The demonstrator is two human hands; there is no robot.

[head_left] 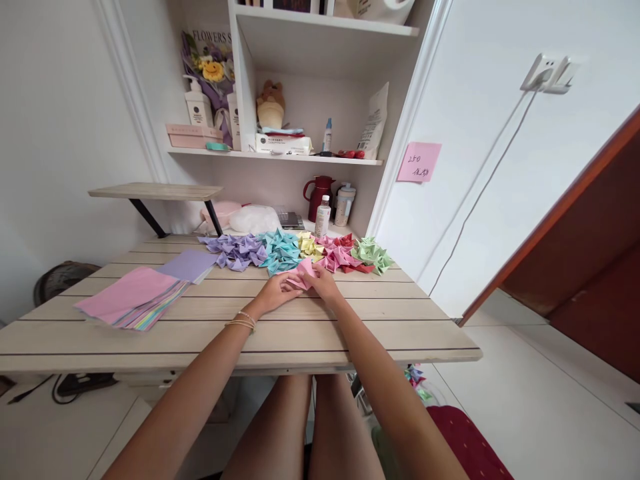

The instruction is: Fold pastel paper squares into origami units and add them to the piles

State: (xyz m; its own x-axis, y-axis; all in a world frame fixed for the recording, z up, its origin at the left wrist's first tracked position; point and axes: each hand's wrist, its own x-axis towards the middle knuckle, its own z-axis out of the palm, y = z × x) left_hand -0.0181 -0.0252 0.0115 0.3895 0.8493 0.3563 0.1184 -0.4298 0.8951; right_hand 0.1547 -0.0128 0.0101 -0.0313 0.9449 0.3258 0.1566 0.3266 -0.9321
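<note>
Pink origami sheet [306, 268]: in the head view, it is partly folded and located at the near side of the paper rows, around the middle of the slatted table [380, 333]. The left hand [273, 293] grasps its left side with curled fingers; the right hand [326, 285] pinches its right side. Fingers cover part of the creases, so fold alignment cannot be verified. Caution: unequal finger pressure could skew a crease, and opposed pulling could tear the thin paper. The turquoise folded pieces [280, 250] and pink folded pieces [337, 255] lie just beyond the fingertips; a forward slip of either hand could crush their points or mix the colour groups. A harder push through the row could reach the clear bottle [323, 219] standing behind it and tip it. The sheet stack [133, 293] is fanned at its edge; a sweep of the left forearm could scatter it.
</note>
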